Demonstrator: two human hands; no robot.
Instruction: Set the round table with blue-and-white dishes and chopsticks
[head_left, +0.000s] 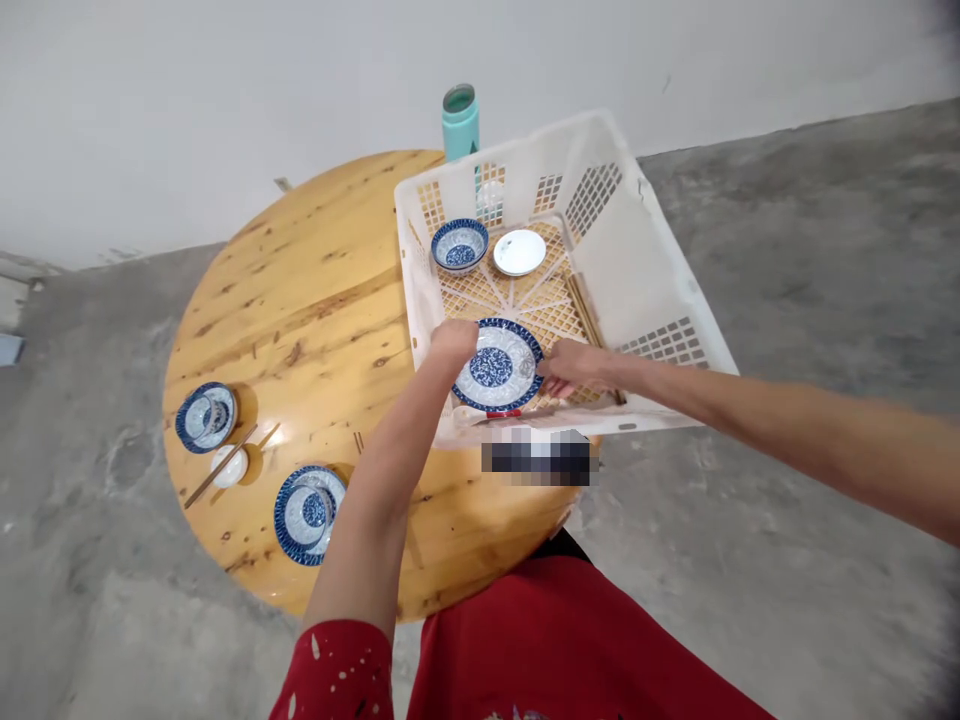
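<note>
Inside the white plastic basket (622, 245), a blue-and-white plate (493, 366) lies between my two hands, low in its near half. My left hand (454, 341) grips the plate's upper left rim, its fingertips partly hidden. On the right rim, my right hand (573, 367) is closed with the thumb over the edge and the fingers bent below. A spoon with a red handle (501, 414) lies by the plate's near edge. Farther back in the basket are a blue-patterned bowl (460, 246) and a small white dish (520, 252). Chopsticks (585, 310) rest along the right side.
The basket stands on a round wooden table (315, 280), overhanging its right edge. Behind it is a turquoise bottle (460, 125). At the table's left are two blue-patterned place settings (206, 417), a small white dish (229, 466) and chopsticks (202, 485). A blurred patch (540, 458) covers something near the basket.
</note>
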